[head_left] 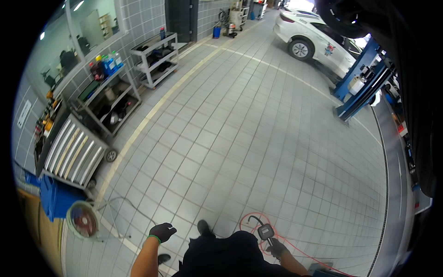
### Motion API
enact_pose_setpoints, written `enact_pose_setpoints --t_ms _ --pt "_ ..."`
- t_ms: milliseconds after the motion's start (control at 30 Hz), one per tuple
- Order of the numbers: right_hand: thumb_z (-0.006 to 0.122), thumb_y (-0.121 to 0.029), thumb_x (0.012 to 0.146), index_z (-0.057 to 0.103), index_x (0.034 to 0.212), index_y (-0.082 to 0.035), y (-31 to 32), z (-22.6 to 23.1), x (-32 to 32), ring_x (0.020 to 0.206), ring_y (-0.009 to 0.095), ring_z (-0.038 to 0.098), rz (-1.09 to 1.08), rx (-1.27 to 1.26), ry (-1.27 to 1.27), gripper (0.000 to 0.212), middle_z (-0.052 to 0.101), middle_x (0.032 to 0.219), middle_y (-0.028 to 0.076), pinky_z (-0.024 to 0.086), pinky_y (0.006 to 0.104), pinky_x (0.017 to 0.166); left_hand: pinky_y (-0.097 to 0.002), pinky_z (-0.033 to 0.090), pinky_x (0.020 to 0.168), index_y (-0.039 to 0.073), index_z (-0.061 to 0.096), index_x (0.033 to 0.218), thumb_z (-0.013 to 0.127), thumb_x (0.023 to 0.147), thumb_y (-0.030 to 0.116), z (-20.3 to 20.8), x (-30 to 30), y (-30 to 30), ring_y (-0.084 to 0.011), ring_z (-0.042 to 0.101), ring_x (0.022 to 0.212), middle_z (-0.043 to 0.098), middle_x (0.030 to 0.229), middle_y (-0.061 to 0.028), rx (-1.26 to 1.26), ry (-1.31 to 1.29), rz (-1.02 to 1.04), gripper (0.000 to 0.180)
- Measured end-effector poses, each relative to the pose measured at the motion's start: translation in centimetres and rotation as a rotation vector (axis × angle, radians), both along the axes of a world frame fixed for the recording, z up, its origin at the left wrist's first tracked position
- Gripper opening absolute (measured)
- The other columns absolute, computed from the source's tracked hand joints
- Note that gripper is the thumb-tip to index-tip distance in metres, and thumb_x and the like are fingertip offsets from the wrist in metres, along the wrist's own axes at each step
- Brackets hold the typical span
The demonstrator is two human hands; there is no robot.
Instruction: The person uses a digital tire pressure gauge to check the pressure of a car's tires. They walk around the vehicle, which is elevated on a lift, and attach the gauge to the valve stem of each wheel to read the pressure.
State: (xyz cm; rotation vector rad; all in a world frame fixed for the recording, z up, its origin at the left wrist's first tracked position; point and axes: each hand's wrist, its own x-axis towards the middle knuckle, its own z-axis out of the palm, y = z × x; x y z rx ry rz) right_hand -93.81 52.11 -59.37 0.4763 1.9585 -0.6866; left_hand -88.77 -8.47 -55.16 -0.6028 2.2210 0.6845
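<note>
My right hand [278,249], in a dark glove, is wrapped round the handle of a tire inflator gauge [266,231]. The gauge has a square dark head, and a short black hose [255,218] curves up from it. A thin red air hose [295,248] loops around it and trails off to the lower right. My left hand [161,232], also gloved, hangs in the air on the left with its fingers curled in. A small pale spot shows at its fingertips; I cannot make out whether it is a held thing.
Left along the wall stand a round fan [83,219], a blue bin [57,198], a drawer tool cart [74,150] and shelf carts [154,60] with bottles. A white car [314,39] and a blue lift post [362,76] are at far right. A raised vehicle's dark underside overhangs the right.
</note>
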Motion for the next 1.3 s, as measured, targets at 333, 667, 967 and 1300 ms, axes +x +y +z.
enact_pose_setpoints --t_ms 333,667,967,1300 --pt "0.079 -0.025 0.08 0.045 0.151 -0.013 -9.2 -0.8 -22.7 0.11 0.033 0.067 0.034 0.039 0.039 0.079 0.07 0.121 0.018 0.053 0.0431 0.092 -0.0439 0.053 0.098 0.009 0.069 0.124 0.059 0.095 0.047 1.3 -23.2 -1.3 -0.0339 0.067 0.116 0.071 0.126 -0.016 0.106 0.35 0.147 0.049" --pt "0.078 -0.035 0.08 0.042 0.154 -0.016 -5.5 -0.1 -47.0 0.123 0.04 0.062 0.261 0.09 0.011 0.084 0.063 0.136 0.021 0.051 0.0482 0.1 -0.0472 0.056 0.08 0.006 0.072 0.107 0.059 0.099 0.041 -17.8 -24.5 -9.7 -0.0305 0.071 0.096 0.075 0.106 -0.0137 0.129 -0.24 0.593 0.037" --pt "0.075 -0.035 0.082 0.048 0.147 -0.016 -3.7 0.7 -70.7 0.099 0.036 0.07 -0.002 0.221 0.011 0.073 0.071 0.115 0.018 0.055 0.0466 0.082 -0.0386 0.057 0.074 0.007 0.073 0.111 0.072 0.092 0.016 -19.7 -55.0 -8.6 -0.0215 0.067 0.087 0.073 0.096 -0.0091 0.644 -0.252 1.03 0.02" --pt "0.07 -0.033 0.086 0.031 0.16 -0.02 -13.3 3.5 -88.6 0.083 0.03 0.069 -0.337 0.087 0.119 0.085 0.066 0.12 0.018 0.056 0.0443 0.067 -0.0459 0.047 0.109 0.013 0.069 0.129 0.042 0.105 0.03 -14.5 -109.3 -23.5 -0.0341 0.058 0.129 0.063 0.139 -0.0146 -0.048 0.089 -0.806 0.04"
